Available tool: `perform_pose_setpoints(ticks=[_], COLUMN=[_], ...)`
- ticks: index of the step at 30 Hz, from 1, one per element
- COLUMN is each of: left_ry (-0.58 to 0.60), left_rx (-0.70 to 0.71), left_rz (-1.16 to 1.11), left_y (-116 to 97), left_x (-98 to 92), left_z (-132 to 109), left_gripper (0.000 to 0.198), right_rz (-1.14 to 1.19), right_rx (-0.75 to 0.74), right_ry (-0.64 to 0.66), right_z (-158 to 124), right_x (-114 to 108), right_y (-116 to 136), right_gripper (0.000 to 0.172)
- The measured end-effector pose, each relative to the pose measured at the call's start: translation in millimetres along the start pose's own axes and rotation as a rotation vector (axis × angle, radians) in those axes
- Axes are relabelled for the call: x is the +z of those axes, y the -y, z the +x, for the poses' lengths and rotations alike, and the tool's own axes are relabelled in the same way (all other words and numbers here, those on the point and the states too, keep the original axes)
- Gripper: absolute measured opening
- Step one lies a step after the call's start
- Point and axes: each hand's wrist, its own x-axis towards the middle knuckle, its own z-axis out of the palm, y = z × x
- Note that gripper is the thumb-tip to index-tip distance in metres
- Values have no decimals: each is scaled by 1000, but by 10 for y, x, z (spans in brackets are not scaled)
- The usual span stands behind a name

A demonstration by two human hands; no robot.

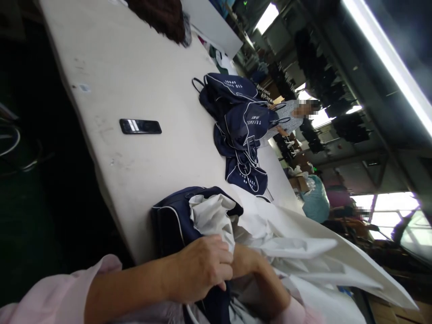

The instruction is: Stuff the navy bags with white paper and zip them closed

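A navy bag with white piping [172, 218] lies at the near edge of the white table, with crumpled white paper [212, 213] in its opening. My left hand [202, 267] is closed over the paper at the bag's mouth, fingers curled. Just beyond it, my right hand [241, 261] reaches in from the right against the paper; its fingers are hidden behind my left hand and the paper. Large white sheets [297, 252] spread to the right of both hands.
Several navy bags [248, 123] with white lettering are piled farther along the table [101, 58]. A black phone [140, 126] lies on it, and dark brown furry material [162, 18] at the far end. Another person [286, 117] stands beyond the bags.
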Motion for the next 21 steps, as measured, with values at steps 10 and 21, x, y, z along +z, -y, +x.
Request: perform_pose_setpoints(ticks=[10, 21], left_ry=[58, 46], left_rx=[10, -797], left_rz=[20, 273], left_y=[-83, 561], left_x=[156, -387], left_z=[117, -59], left_gripper=[24, 9], right_rz=[-4, 455], right_rx=[107, 212], right_ry=[-498, -530], right_z=[398, -29], right_x=[-87, 431], right_y=[-20, -343], right_gripper=[93, 13])
